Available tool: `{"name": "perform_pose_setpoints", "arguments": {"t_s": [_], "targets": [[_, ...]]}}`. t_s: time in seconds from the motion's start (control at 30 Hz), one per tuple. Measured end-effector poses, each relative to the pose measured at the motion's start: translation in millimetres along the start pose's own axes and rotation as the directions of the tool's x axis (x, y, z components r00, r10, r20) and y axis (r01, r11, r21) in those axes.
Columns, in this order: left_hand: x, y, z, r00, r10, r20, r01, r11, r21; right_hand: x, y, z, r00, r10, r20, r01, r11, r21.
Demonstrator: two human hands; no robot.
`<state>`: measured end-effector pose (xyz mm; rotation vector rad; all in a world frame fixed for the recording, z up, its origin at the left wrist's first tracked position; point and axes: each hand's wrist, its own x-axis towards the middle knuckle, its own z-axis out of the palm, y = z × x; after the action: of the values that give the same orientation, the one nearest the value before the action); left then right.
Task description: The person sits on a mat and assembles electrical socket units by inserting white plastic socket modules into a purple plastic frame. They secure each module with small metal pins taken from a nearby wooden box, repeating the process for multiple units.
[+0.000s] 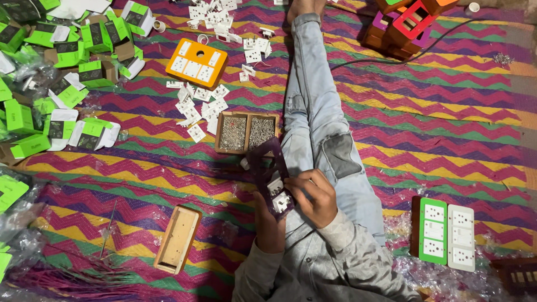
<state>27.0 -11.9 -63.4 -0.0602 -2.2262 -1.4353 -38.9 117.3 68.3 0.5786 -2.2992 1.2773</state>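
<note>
- Your left hand grips the dark purple rectangular switch-board faceplate from below, fingers wrapped round its lower end. The plate stands tilted over your lap, beside your outstretched leg in light jeans.
- Your right hand is closed over a white socket module seated in the plate's lower cut-out, fingertips pressing on it.
- Risk: the plate is held at one end only. Press hard and it can twist or slip out of your grip. Likely cause is no support behind it.
- Risk: the module may go in skewed. I can't tell whether it is fully seated, since your fingers cover its edge.
- Risk: the small two-compartment cardboard tray of silver screws sits just beside your knee. A leg shift could tip it onto the zigzag woven mat, where screws would be hard to find.
- Loose white socket modules lie scattered near the tray, close to the orange board with white sockets. Easy to crush.
</note>
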Motion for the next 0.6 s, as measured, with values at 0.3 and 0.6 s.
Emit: {"name": "perform_pose_setpoints", "arguments": {"t_s": [0.3, 0.6], "targets": [[-0.5, -9.8, 17.7, 0.617, -0.734, 0.283, 0.561, 0.157, -0.813, -2.9, 0.9, 1.6, 0.999, 0.04, -0.013, -0.04, 0.999, 0.003], [11.8, 8.7, 18.1, 0.834, -0.496, 0.242, 0.407, 0.257, -0.877, -10.7, 5.5, 8.7, 0.987, 0.146, -0.062, -0.141, 0.987, 0.084]]}}
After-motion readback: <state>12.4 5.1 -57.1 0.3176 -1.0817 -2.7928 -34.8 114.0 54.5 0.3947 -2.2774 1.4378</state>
